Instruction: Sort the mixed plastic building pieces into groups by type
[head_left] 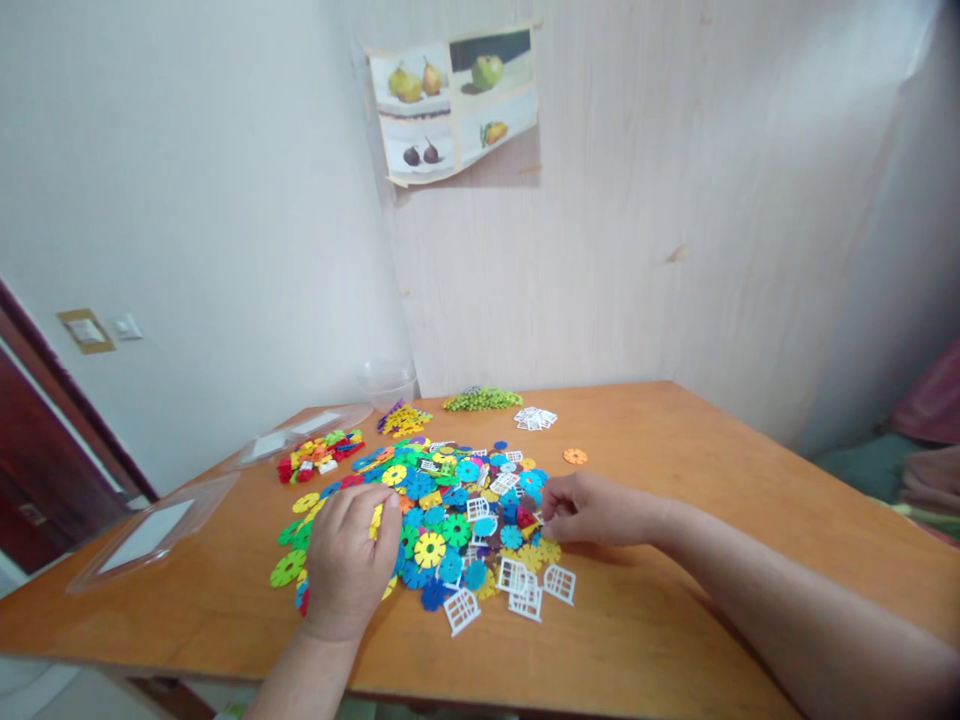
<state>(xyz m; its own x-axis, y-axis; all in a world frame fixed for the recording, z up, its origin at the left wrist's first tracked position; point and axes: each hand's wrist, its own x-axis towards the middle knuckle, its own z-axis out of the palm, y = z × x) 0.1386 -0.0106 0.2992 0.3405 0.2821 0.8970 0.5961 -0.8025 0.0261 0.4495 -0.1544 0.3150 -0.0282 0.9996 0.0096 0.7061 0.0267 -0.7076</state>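
In the head view, a pile of plastic pieces [434, 516] is spread between the left hand [351, 560] and right hand [585, 508]. Both hands are curled at its edges; whether anything is grasped cannot be told. Beyond the left hand, a clear bowl [388, 382] is set, its contents unclear; leftward, a white sheet [148, 535] is framed by a clear plastic container [214, 492].

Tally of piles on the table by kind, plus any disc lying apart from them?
Large mixed pile: 1
Coloured block pile: 1
Yellow-and-purple pile: 1
Green pile: 1
White window-piece pile: 1
Lone orange disc: 1
Total: 6
Pieces within piles overlap too much to count.
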